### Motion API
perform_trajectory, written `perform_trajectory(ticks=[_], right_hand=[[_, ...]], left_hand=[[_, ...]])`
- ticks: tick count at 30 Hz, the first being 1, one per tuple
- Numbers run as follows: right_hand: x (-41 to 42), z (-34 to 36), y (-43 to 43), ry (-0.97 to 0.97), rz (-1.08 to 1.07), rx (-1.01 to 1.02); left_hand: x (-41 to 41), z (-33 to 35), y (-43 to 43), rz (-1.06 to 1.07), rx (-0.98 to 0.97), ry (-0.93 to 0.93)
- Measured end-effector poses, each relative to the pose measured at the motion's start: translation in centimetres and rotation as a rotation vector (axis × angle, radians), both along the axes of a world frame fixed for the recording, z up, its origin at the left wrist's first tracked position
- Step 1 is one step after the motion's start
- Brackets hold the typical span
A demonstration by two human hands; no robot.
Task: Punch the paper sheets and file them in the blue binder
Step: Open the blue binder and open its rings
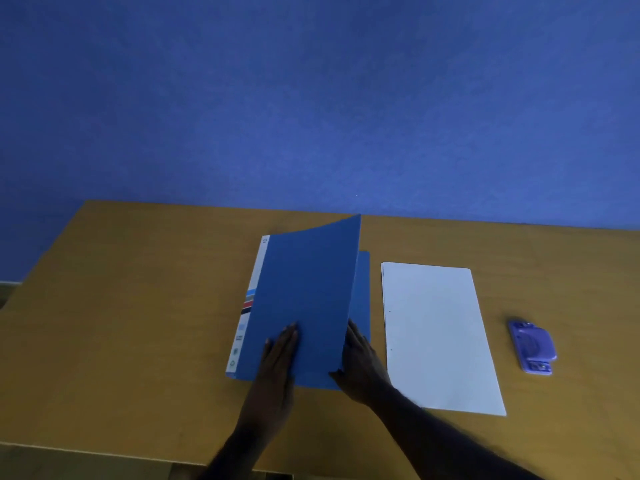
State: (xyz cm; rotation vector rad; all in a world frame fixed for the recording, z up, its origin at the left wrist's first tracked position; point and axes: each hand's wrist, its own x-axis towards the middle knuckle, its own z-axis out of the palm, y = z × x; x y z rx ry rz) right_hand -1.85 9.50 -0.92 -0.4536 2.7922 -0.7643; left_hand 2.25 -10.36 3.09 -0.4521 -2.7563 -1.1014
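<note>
Nearest the lens, at lower centre, the left hand (277, 362) is laid flat, fingers extended, on the blue binder (304, 306), while the right hand (360, 365) grips the raised cover edge. Its long axis runs up the frame, spine on the left. Paper sheets (436, 334) lie just right, unpunched; the hole punch (531, 346) sits further right, nearer the right hand. Bare table (138, 306) left of the spine gives the cover swing room.

Wall: a plain blue wall (311, 98) is filling the upper half.
Bench: a tan wooden bench (138, 289) is standing against it.
Light: dim, bluish.
</note>
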Motion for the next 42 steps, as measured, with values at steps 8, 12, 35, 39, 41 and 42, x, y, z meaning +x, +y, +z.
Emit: perform_trajectory(ticks=[8, 12, 35, 39, 41, 42], right_hand=[[0.5, -0.5, 0.7, -0.092, -0.050, 0.101], [0.4, -0.6, 0.7, -0.098, -0.058, 0.086], [-1.9, 0.3, 1.5, -0.098, -0.009, 0.144], [-1.9, 0.5, 1.5, -0.098, -0.012, 0.160], [-1.7, 0.5, 1.4, -0.085, -0.015, 0.175], [-1.6, 0.5, 1.3, -0.080, -0.015, 0.183]], left_hand=[[-0.2, 2.6, -4.6, 0.686, 0.770, 0.024], [-0.8, 2.5, -9.0, 0.845, 0.948, 0.127], [-8.5, -1.7, -4.5, 0.600, 0.214, -0.441], [-9.1, -1.8, -4.4, 0.655, 0.187, -0.430], [-9.1, -1.9, -4.4, 0.662, 0.198, -0.442], [-9.0, -2.0, -4.4, 0.657, 0.195, -0.445]])
